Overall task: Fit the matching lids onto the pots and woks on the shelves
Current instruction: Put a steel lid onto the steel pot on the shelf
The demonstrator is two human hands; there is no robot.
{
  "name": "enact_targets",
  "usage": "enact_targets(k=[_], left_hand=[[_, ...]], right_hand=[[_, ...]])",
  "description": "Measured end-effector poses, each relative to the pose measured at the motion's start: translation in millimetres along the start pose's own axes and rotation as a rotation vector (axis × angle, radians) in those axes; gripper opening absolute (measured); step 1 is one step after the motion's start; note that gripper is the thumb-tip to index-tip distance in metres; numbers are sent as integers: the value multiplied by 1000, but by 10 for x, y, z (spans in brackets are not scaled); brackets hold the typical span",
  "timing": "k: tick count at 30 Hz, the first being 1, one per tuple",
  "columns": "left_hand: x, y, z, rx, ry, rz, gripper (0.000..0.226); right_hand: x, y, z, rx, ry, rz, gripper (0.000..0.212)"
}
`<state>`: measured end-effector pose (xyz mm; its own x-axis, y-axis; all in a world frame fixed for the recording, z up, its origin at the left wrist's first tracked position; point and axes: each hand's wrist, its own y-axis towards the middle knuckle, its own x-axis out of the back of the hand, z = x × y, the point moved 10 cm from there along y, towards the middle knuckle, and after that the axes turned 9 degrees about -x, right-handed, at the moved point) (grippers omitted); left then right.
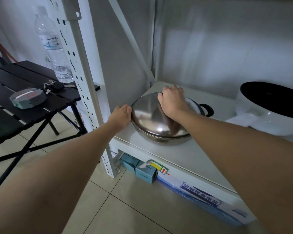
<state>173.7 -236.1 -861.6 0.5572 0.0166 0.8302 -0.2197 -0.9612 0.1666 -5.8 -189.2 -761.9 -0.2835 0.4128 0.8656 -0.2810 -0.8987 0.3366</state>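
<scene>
A shiny steel lid [150, 114] lies on a steel wok [166, 140] at the left end of the white shelf [184, 157]. The wok's black handle [207, 109] sticks out at the back right. My right hand [172, 100] is closed over the top of the lid, hiding its knob. My left hand [121, 116] is curled against the wok's left rim, where a handle may be hidden. A white pot [267, 114] with a dark inside stands lidless at the right of the shelf.
A white perforated shelf post [85, 85] rises just left of my left hand. A black folding table [24, 98] on the left holds a water bottle [52, 46], keys and a grey box. Blue cartons [142, 169] sit under the shelf on the tiled floor.
</scene>
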Motion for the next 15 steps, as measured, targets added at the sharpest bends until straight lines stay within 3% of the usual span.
enact_targets(k=[6, 11, 15], left_hand=[[-3, 26, -29, 10, 24, 10, 33], [62, 26, -45, 136, -93, -12, 35], [131, -55, -82, 196, -56, -44, 33]], right_hand=[[40, -9, -1, -21, -40, 2, 33], [-40, 16, -20, -63, -37, 118, 37], [4, -40, -67, -81, -22, 217, 38]])
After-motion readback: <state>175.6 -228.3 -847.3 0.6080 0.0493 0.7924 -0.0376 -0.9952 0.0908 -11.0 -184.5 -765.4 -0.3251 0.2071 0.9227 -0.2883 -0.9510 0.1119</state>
